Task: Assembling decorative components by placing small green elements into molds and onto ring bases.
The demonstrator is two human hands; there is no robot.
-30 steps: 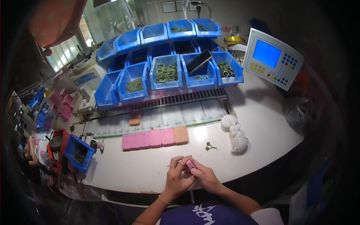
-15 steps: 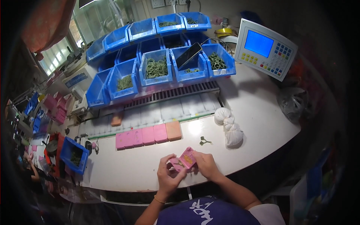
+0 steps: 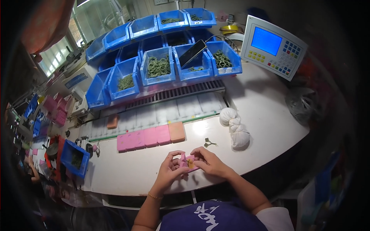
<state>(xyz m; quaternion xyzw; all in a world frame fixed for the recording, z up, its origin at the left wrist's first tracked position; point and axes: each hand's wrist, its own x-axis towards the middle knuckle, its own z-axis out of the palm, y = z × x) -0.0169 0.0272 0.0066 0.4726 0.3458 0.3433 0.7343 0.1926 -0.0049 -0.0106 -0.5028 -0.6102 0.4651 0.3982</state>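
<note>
Both my hands meet over the near edge of the white table (image 3: 266, 107). My left hand (image 3: 169, 170) and my right hand (image 3: 208, 161) together grip a small pink block (image 3: 186, 161) with something small and yellowish on it. Just beyond lies a row of pink blocks (image 3: 142, 138), ending on the right in an orange block (image 3: 177, 131). A small dark green part (image 3: 208, 143) lies on the table to the right of that row.
Blue bins (image 3: 158, 67) with green rings stand in tiers at the back; a dark phone (image 3: 192, 53) leans in one. A control panel with a blue screen (image 3: 274, 46) is back right. White cloth bundles (image 3: 235, 127) lie right. Another blue bin (image 3: 75, 158) sits left.
The view has tilted slightly. My hands have stayed together on the pink block, turning it between the fingers. The blocks on the table have not moved.
</note>
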